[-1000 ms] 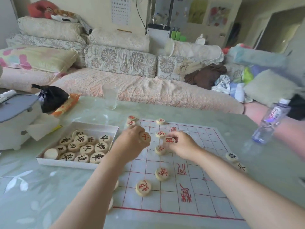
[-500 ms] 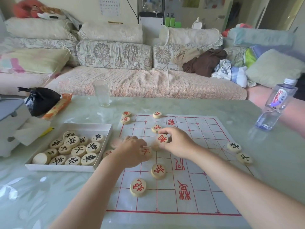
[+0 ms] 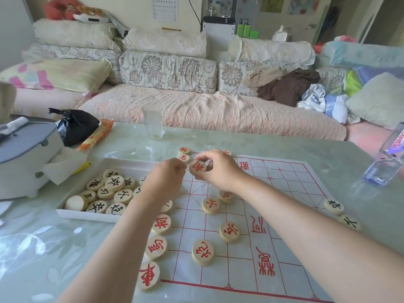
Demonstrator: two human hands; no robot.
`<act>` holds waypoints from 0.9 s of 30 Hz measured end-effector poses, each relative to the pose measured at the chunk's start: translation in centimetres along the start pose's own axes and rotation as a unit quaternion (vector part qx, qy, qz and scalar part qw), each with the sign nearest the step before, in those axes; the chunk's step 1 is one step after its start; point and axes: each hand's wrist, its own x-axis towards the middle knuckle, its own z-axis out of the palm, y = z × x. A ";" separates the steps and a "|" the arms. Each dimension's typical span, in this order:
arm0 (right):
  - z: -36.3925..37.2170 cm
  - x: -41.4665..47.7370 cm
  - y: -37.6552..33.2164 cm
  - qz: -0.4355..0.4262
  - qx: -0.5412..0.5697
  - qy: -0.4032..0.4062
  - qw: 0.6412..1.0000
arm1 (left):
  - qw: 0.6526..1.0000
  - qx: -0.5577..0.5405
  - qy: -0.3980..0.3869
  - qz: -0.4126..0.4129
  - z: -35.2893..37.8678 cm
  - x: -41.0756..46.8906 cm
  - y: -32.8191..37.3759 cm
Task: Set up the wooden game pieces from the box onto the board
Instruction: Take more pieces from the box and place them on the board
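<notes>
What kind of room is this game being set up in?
Most likely a home living room: a long sofa piled with cushions and loose clothes runs behind the table, which holds a drinking glass and the game board.

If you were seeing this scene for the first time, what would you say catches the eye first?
The two hands meet above the far left of the white board: the right hand pinches a red-lettered piece, with the left hand close beside it. Nearer the camera, red-lettered discs dot the board, and a white box to its left holds black-lettered pieces.
</notes>
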 end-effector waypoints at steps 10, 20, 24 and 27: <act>5.4 6.9 1.1 0.081 -0.120 -0.019 0.989 | 0.965 0.235 -0.084 0.079 -1.0 -0.4 -3.4; 8.1 7.1 1.2 0.075 -0.179 0.009 0.981 | 0.949 0.286 -0.118 0.062 -0.7 -0.3 -3.8; 6.0 6.0 0.9 0.052 -0.157 -0.027 0.986 | 0.948 0.291 -0.104 0.073 -0.6 -0.6 -3.8; 2.9 4.0 0.5 0.025 -0.150 -0.083 0.985 | 0.950 0.288 -0.087 0.080 -0.6 -0.8 -3.8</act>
